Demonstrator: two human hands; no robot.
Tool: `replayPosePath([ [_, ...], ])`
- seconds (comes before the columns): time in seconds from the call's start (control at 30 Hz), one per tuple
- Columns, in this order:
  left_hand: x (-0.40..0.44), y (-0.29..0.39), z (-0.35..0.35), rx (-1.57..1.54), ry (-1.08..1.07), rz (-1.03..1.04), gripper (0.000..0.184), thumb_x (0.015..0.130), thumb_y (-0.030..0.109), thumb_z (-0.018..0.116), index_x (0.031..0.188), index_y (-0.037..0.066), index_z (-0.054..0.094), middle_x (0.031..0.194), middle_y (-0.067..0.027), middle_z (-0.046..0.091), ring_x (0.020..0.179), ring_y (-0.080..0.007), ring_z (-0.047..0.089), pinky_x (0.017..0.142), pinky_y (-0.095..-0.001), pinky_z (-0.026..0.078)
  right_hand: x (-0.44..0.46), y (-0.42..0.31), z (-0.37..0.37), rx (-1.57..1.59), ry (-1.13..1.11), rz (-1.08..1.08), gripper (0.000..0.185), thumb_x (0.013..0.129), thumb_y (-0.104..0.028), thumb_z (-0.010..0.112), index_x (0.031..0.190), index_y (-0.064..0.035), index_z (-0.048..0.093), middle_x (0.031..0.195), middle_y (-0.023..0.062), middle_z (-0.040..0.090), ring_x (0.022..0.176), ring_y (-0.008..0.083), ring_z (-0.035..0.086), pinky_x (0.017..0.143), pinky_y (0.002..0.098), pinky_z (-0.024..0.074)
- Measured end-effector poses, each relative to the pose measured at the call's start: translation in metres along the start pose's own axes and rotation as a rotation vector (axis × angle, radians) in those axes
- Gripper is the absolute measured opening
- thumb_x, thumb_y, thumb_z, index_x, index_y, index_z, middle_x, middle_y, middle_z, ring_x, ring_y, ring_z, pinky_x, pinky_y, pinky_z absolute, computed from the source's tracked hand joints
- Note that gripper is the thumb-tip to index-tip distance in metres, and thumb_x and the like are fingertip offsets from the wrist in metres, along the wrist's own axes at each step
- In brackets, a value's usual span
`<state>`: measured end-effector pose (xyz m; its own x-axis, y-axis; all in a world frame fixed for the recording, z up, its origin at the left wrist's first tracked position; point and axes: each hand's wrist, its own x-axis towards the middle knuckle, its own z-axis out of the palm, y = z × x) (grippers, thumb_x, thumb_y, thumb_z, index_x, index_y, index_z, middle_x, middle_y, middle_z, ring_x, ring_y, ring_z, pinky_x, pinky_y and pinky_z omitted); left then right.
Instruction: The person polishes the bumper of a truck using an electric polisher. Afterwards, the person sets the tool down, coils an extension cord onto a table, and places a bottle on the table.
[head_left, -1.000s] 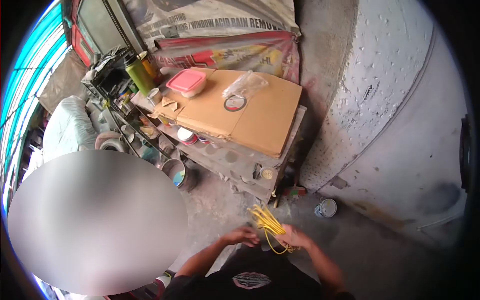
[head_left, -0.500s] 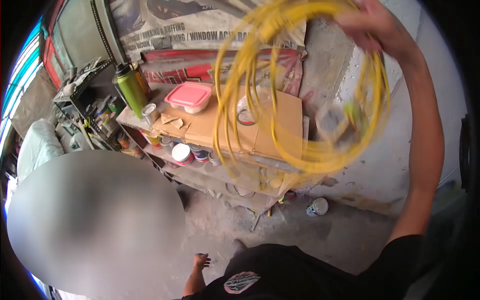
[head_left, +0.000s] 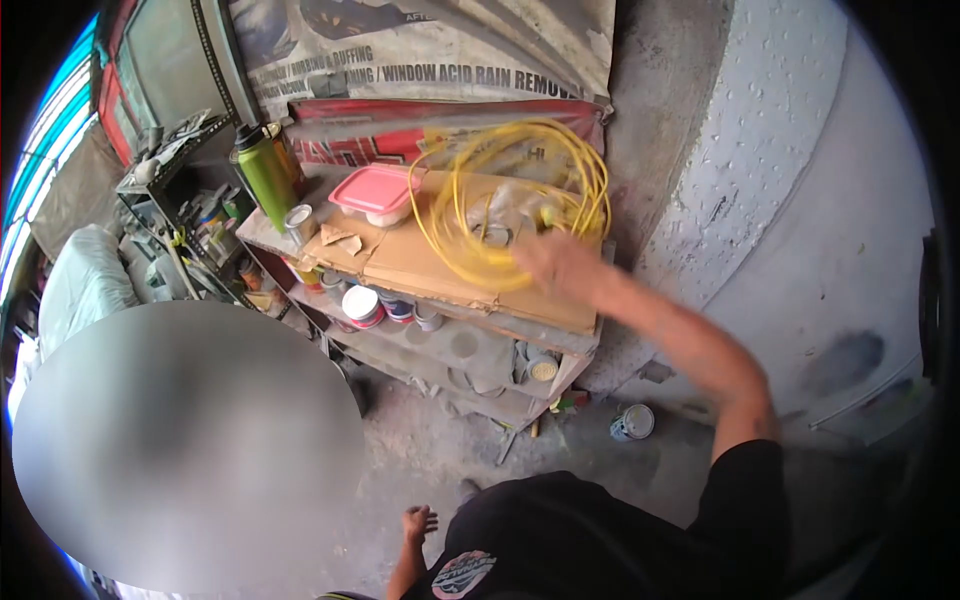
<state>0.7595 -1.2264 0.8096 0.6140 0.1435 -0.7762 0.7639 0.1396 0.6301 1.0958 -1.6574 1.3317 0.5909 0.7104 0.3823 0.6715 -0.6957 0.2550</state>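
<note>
A coil of yellow cable (head_left: 592,190) lies in loose loops on the cardboard (head_left: 420,250) covering the shelf top. My right hand (head_left: 555,265) is at the near right side of the coil, touching or very close to its loops. Motion blurs its fingers, so I cannot tell whether they still grip the cable. Inside the loops is a crumpled clear plastic bag (head_left: 512,205), with a dark ring-shaped item (head_left: 493,235) beside it. Low in the view, my left hand (head_left: 420,523) hangs by my body, its fingers a little apart and nothing in it.
A pink-lidded tub (head_left: 375,190), a green bottle (head_left: 265,180) and a small can (head_left: 300,222) stand left of the coil. Paint tubs (head_left: 363,305) fill part of the shelf below. Another can (head_left: 633,422) is on the floor. A large blurred patch hides the lower left.
The yellow cable coil has come down and left from in front of the wall onto the cardboard. My right hand has lowered with it. My left hand is nearly unmoved.
</note>
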Motion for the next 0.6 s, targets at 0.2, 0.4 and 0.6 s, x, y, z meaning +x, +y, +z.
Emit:
replayPosePath([
  [0.2, -0.063, -0.052, -0.018, 0.012, 0.127, -0.165, 0.037, 0.098, 0.021, 0.063, 0.121, -0.007, 0.057, 0.097, -0.0241, 0.072, 0.074, -0.0371, 0.072, 0.06, -0.0505, 0.061, -0.053, -0.008, 0.034, 0.128, -0.053, 0.14, 0.038, 0.092, -0.022, 0.062, 0.124, -0.0018, 0.059, 0.106, 0.0223, 0.065, 0.093, 0.0375, 0.066, 0.083, 0.0463, 0.0511],
  [0.4, -0.07, -0.049, 0.007, -0.019, 0.122, -0.167, 0.038, 0.098, 0.023, 0.063, 0.122, -0.006, 0.056, 0.106, -0.0241, 0.071, 0.085, -0.0373, 0.071, 0.068, -0.0503, 0.062, -0.054, -0.011, -0.031, 0.263, -0.01, -0.031, 0.076, 0.078, -0.036, 0.082, 0.139, -0.0011, 0.055, 0.114, 0.0185, 0.063, 0.112, 0.0372, 0.058, 0.101, 0.0454, 0.0448],
  [0.6, -0.041, 0.008, 0.013, 0.011, 0.103, -0.023, 0.039, 0.098, 0.029, 0.065, 0.121, -0.003, 0.062, 0.103, -0.0188, 0.072, 0.085, -0.0296, 0.071, 0.07, -0.0433, 0.06, -0.013, -0.102, -0.041, 0.711, 0.174, -0.042, 0.062, 0.08, -0.02, 0.084, 0.133, -0.0009, 0.06, 0.118, 0.0191, 0.064, 0.109, 0.0392, 0.062, 0.097, 0.045, 0.0499],
])
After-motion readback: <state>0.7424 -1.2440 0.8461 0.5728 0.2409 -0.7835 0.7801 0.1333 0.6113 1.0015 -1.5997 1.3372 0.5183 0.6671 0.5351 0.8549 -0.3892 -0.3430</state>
